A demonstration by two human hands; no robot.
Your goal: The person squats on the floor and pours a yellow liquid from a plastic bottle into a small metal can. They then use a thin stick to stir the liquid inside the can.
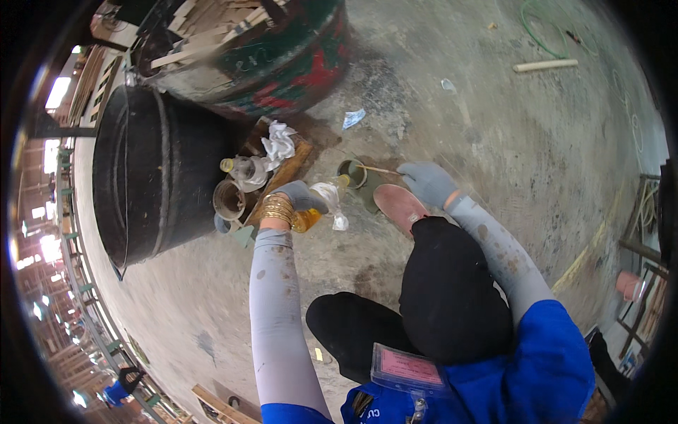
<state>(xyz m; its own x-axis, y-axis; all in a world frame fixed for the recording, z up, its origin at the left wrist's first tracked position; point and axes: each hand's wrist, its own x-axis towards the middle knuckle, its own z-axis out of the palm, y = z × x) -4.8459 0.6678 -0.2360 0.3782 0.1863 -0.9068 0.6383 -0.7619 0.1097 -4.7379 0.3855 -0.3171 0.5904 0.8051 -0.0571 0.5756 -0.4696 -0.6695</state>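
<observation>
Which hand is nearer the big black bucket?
Left. The left hand, holding a bottle, is right of the black bucket; the right hand, holding a thin stick, is farther right.

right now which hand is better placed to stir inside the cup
Probably the right hand: it already holds a thin stick that reaches to the mouth of the cup, while the left hand is occupied with a bottle.

Kinda tilted bottle (306,221) of amber liquid mid-frame, neck beside a greenish cup (347,166), thin stick (382,170) poking in.
</observation>
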